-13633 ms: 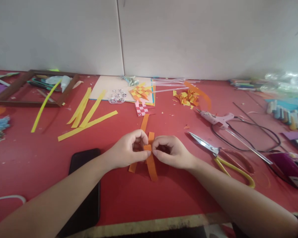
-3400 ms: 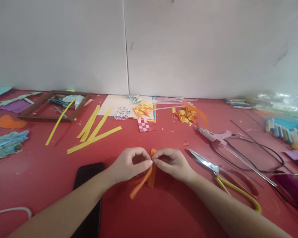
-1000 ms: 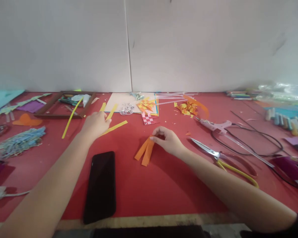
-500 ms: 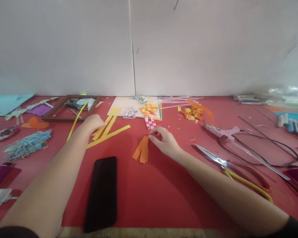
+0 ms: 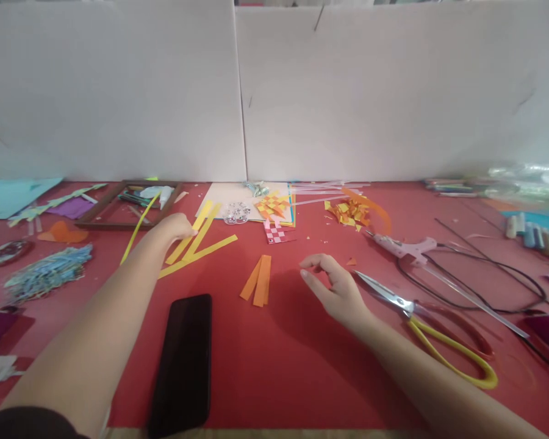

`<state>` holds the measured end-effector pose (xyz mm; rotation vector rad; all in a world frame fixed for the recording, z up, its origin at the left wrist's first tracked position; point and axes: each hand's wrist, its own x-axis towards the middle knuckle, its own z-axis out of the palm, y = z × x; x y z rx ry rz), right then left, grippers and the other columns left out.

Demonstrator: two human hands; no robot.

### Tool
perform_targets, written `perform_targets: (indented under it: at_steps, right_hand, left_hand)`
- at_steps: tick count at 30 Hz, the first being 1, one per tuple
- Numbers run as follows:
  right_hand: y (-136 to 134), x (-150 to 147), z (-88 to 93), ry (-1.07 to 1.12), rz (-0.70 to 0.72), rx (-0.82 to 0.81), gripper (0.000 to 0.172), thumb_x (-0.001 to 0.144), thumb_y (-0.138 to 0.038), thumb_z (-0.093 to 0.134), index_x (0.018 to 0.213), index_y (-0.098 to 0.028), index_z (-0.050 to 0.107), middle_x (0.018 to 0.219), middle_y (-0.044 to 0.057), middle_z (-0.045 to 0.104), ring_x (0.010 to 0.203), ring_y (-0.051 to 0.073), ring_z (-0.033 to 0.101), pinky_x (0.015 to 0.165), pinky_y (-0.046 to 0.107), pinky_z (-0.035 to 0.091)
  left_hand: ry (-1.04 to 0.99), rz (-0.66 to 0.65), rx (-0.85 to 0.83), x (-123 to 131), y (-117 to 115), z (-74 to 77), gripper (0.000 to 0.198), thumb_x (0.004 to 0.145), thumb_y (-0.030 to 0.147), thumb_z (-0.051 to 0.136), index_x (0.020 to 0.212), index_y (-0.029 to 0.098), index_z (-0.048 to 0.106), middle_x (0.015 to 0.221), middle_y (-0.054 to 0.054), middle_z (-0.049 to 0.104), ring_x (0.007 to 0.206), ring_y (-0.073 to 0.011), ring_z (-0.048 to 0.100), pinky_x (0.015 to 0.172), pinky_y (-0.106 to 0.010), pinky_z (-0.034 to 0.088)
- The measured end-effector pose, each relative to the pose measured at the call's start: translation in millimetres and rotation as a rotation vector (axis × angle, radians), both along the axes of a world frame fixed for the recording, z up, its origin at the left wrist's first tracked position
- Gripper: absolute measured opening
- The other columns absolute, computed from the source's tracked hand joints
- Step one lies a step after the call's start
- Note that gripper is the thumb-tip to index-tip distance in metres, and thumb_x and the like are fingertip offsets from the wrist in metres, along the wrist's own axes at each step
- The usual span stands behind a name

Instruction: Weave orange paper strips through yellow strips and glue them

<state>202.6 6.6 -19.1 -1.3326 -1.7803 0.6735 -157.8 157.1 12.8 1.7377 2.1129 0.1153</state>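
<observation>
This is a paper-craft workspace: a red bench (image 5: 302,366) set against plain white wall panels (image 5: 165,91), strewn with yellow paper strips (image 5: 196,241), woven paper pieces (image 5: 274,207), scissors (image 5: 421,311), a glue gun (image 5: 405,248), a wooden frame (image 5: 105,216) and coloured sticks (image 5: 531,231).

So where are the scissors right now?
The scissors lie on the red table, just right of the right hand, with the glue gun behind them.
</observation>
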Motion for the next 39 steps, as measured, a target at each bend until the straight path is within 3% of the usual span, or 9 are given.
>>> perform_targets:
  at_steps: [5,12,20,26,39]
  right_hand:
    - [8,5,-13.4,0.116,-0.082,-0.158,0.020,0.086,-0.042,0.055,0.087,-0.023,0.061,0.089,0.005,0.067,0.082,0.020,0.061,0.078,0.035,0.049]
    - [10,5,-17.7,0.137,-0.065,-0.174,0.021,0.085,-0.043,0.056,0.087,-0.023,0.061,0.087,0.004,0.067,0.078,0.019,0.061,0.073,0.033,0.050]
    - [11,4,-18.8,0.144,-0.064,-0.190,0.020,0.086,-0.042,0.056,0.087,-0.023,0.061,0.085,0.003,0.067,0.074,0.018,0.060,0.070,0.032,0.049]
    - [12,4,-20.4,0.141,-0.057,-0.173,0.019,0.086,-0.041,0.056,0.087,-0.022,0.062,0.084,0.003,0.067,0.076,0.018,0.061,0.070,0.032,0.050]
    - [11,3,-16.5,0.104,-0.054,-0.183,0.019,0.085,-0.040,0.055,0.086,-0.022,0.061,0.086,0.003,0.067,0.078,0.018,0.061,0.074,0.033,0.049]
  left_hand:
    - [0.035,0.046,-0.141,3,-8,8.2,0.035,0.092,0.035,0.060,0.122,0.017,0.057,0.122,-0.008,0.059,0.106,-0.0241,0.061,0.087,-0.042,0.054]
    - [-0.090,0.017,-0.138,13,-17,16.6,0.035,0.093,0.036,0.058,0.123,0.016,0.056,0.122,-0.010,0.059,0.103,-0.0224,0.061,0.086,-0.043,0.054]
    - [0.079,-0.006,-0.181,41,-14,10.4,0.035,0.093,0.036,0.059,0.121,0.017,0.057,0.122,-0.009,0.059,0.104,-0.0233,0.061,0.087,-0.043,0.054]
    - [0.196,-0.004,-0.159,45,-2,1.7,0.035,0.092,0.034,0.061,0.122,0.018,0.057,0.123,-0.009,0.058,0.106,-0.0233,0.061,0.087,-0.041,0.053]
    - [0.022,0.003,-0.062,33,-9,-5.5,0.035,0.092,0.035,0.061,0.122,0.018,0.057,0.123,-0.008,0.059,0.106,-0.0238,0.061,0.086,-0.041,0.053]
